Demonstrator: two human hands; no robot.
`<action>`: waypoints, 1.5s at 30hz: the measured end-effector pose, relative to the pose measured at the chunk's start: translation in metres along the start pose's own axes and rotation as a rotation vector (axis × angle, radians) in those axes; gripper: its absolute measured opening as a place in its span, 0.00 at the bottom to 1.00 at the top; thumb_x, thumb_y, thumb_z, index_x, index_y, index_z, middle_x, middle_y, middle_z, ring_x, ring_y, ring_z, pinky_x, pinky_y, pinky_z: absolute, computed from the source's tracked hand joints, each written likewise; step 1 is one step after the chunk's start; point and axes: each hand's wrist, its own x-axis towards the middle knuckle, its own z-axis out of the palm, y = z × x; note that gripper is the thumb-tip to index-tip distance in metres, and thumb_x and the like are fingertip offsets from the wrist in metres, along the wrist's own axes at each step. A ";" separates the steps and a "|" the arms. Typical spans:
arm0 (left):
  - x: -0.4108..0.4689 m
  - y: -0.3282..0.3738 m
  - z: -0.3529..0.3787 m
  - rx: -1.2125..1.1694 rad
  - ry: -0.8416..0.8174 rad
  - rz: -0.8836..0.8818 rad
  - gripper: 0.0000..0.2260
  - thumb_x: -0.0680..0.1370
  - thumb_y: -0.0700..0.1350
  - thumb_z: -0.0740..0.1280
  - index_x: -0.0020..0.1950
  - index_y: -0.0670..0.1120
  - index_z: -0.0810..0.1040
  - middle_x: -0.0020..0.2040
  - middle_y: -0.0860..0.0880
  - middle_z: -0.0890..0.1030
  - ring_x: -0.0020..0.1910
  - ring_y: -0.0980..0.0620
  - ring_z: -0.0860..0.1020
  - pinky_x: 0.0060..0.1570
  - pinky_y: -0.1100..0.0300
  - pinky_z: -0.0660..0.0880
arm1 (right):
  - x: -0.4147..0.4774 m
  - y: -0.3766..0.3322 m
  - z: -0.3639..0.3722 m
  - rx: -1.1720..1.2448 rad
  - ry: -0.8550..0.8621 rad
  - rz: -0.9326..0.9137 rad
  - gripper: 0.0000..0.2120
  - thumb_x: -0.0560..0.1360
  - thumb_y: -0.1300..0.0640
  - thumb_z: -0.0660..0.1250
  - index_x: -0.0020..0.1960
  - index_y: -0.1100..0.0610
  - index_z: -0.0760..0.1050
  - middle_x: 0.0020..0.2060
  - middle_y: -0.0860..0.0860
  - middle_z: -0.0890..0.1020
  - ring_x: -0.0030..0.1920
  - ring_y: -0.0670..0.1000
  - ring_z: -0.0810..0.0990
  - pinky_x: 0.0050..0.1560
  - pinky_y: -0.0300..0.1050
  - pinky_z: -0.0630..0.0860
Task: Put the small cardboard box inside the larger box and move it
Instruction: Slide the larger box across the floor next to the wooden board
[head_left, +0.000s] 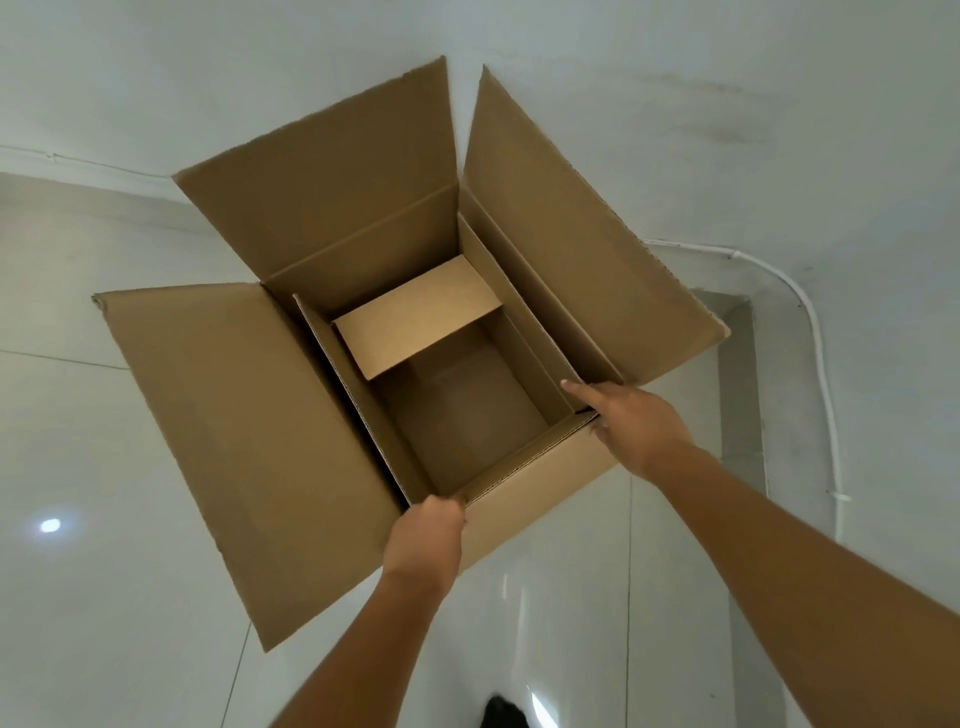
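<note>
Your left hand (427, 535) reaches forward with the arm straight, its grip clamped over the near rim of the small box (457, 405). Your right hand (631, 423) grips the rim's right corner, forefinger pointing along the side wall. The small box sits inside the large box (249, 415), whose flaps spread outward from your hands, on the floor (78, 441).

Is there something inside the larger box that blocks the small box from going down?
Nothing visible does. The small box already sits within the larger box, whose flaps are spread open. The left hand grips its near rim, and the right hand rests at its right corner.
</note>
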 end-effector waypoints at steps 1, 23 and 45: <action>0.000 -0.005 0.001 0.000 0.003 -0.008 0.10 0.81 0.39 0.59 0.59 0.43 0.76 0.53 0.43 0.82 0.53 0.44 0.81 0.49 0.54 0.77 | 0.000 -0.004 0.000 -0.024 -0.011 -0.011 0.28 0.79 0.60 0.62 0.75 0.46 0.58 0.70 0.52 0.71 0.64 0.56 0.75 0.61 0.52 0.76; -0.004 -0.214 -0.051 0.037 0.181 -0.037 0.15 0.74 0.32 0.57 0.52 0.45 0.79 0.43 0.43 0.82 0.38 0.46 0.72 0.37 0.57 0.69 | 0.005 -0.191 0.049 -0.178 -0.080 -0.083 0.17 0.75 0.66 0.64 0.62 0.56 0.68 0.59 0.56 0.76 0.58 0.56 0.75 0.70 0.48 0.62; -0.018 -0.510 -0.126 -0.071 0.205 -0.191 0.16 0.79 0.35 0.58 0.63 0.45 0.78 0.55 0.40 0.81 0.55 0.41 0.80 0.54 0.53 0.77 | 0.118 -0.496 0.030 -0.110 -0.126 -0.109 0.20 0.72 0.72 0.65 0.61 0.59 0.67 0.58 0.57 0.74 0.52 0.58 0.78 0.51 0.48 0.73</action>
